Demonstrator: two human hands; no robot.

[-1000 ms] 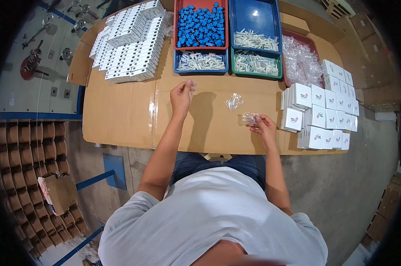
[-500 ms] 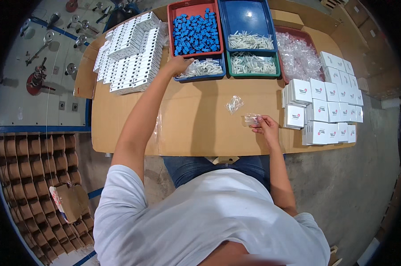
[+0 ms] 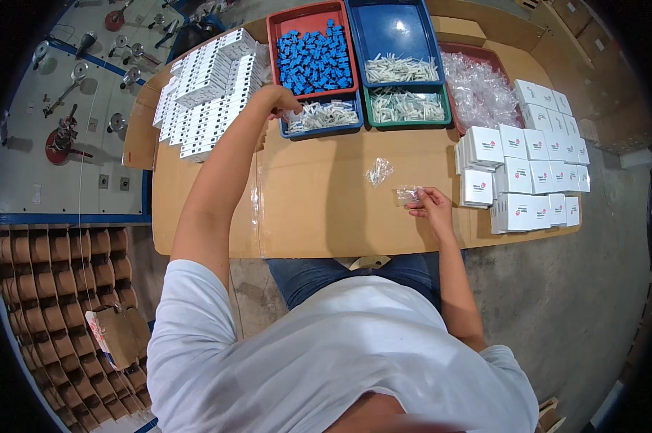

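Note:
My left hand (image 3: 283, 102) is over the left edge of a small blue tray (image 3: 324, 132) holding white plastic pieces (image 3: 329, 113). Its fingers curl down and together; whatever is between them is too small to make out. Over the right part of the cardboard tabletop (image 3: 297, 216), my right hand (image 3: 434, 206) pinches a small clear plastic bag (image 3: 407, 195) by its right side. Small pale pieces seem to show inside the bag. Just beyond it to the left lies another small clear bag (image 3: 379, 172) with thin white pieces.
Blue pieces fill a red tray (image 3: 272, 54) at the back. Beside it stand a large blue tray (image 3: 394, 29) and a green tray (image 3: 409, 124) with white pieces. Clear bags heap in a dark red tray (image 3: 512, 79). White boxes stack at left (image 3: 218, 94) and right (image 3: 517, 173).
My left hand has shifted left and a little nearer, from over the white pieces to the blue tray's left edge. My right hand keeps its pinch on the bag.

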